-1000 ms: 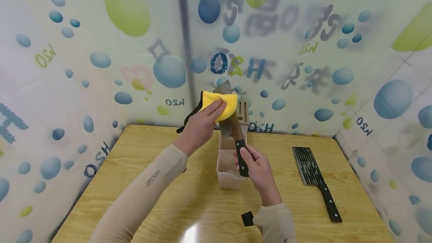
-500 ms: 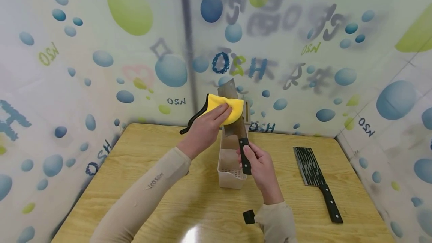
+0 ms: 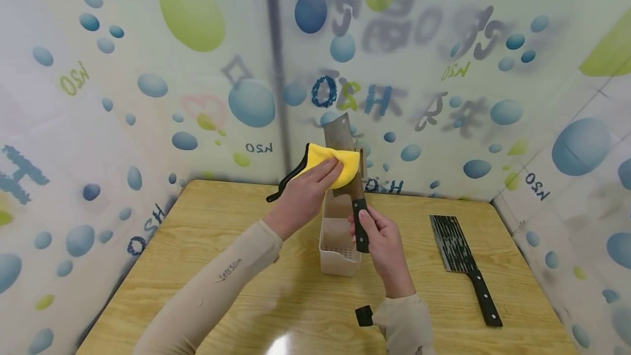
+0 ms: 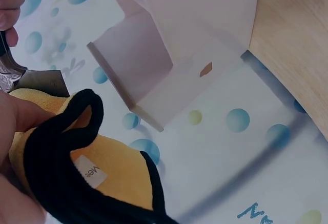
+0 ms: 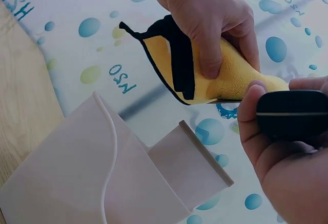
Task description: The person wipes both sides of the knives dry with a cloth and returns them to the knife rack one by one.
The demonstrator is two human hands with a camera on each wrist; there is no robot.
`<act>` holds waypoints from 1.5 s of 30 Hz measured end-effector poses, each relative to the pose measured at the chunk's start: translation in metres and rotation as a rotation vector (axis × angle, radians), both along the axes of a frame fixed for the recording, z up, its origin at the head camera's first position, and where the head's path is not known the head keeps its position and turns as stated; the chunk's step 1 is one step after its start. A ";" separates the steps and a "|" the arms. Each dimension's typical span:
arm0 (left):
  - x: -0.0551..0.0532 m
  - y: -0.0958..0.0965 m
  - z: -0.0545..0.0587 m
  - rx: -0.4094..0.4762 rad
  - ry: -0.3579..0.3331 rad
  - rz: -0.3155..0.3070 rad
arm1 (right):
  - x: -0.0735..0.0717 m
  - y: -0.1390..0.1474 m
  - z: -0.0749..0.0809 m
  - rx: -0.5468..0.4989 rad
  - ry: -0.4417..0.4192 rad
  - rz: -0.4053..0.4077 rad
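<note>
In the head view my right hand (image 3: 386, 251) grips the black riveted handle of a cleaver (image 3: 338, 135), blade pointing up and away. My left hand (image 3: 303, 196) pinches a yellow cloth (image 3: 349, 166) with black edging against the lower half of that blade. Seen from the right wrist, the cloth (image 5: 238, 78) folds over the blade, thumb on one side and fingers on the other. A black hanging loop and small white label show on the cloth (image 4: 120, 170) in the left wrist view. Most of the blade's middle is hidden under the cloth.
Below the hands stands a pale plastic utensil holder (image 3: 337, 265) with a perforated bottom. A slotted turner (image 3: 363, 163) rises at its back, partly covered. Another cleaver (image 3: 452, 242), its blade streaked black, lies on the wooden table (image 3: 236, 300) at right. A patterned wall closes the back.
My left hand and the cloth have slid down along the blade toward the handle, baring more of its far end. The cleaver has shifted slightly right in the head view.
</note>
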State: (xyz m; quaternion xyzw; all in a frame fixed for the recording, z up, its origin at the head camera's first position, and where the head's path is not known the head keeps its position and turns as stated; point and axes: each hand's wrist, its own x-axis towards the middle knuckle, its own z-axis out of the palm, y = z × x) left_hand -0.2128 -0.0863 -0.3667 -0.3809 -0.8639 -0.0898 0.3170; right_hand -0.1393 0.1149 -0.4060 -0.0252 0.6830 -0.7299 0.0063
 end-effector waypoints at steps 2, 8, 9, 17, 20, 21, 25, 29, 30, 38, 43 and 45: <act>0.001 0.000 -0.001 -0.008 -0.007 0.003 | 0.000 0.000 0.000 -0.001 0.007 -0.003; 0.004 0.000 -0.004 -0.016 0.001 0.005 | -0.001 0.000 0.001 -0.001 0.019 -0.015; 0.004 0.000 -0.005 -0.017 0.004 0.005 | -0.001 0.000 0.001 -0.002 0.020 -0.018; 0.007 0.001 -0.007 -0.021 0.018 -0.003 | 0.001 0.000 0.003 -0.012 0.038 -0.044; 0.008 0.002 -0.007 -0.018 0.026 -0.005 | 0.001 0.000 0.002 -0.017 0.043 -0.045; 0.008 0.002 -0.007 -0.020 0.030 -0.005 | 0.002 0.000 0.002 -0.017 0.043 -0.045; 0.008 0.001 -0.007 -0.028 0.036 0.006 | 0.002 0.000 0.002 -0.019 0.035 -0.039; 0.007 -0.001 -0.006 -0.034 0.039 0.016 | 0.002 -0.001 0.003 -0.013 0.026 -0.032; 0.007 -0.001 -0.006 -0.034 0.039 0.017 | 0.002 -0.001 0.003 -0.012 0.024 -0.031; 0.004 -0.004 -0.001 -0.026 0.028 0.038 | 0.003 -0.002 0.003 -0.001 0.043 0.004; 0.002 -0.006 0.002 -0.016 0.027 0.051 | 0.004 -0.002 0.002 0.009 0.033 0.021; 0.000 -0.007 0.003 -0.013 0.023 0.056 | 0.004 -0.002 0.002 0.015 0.027 0.028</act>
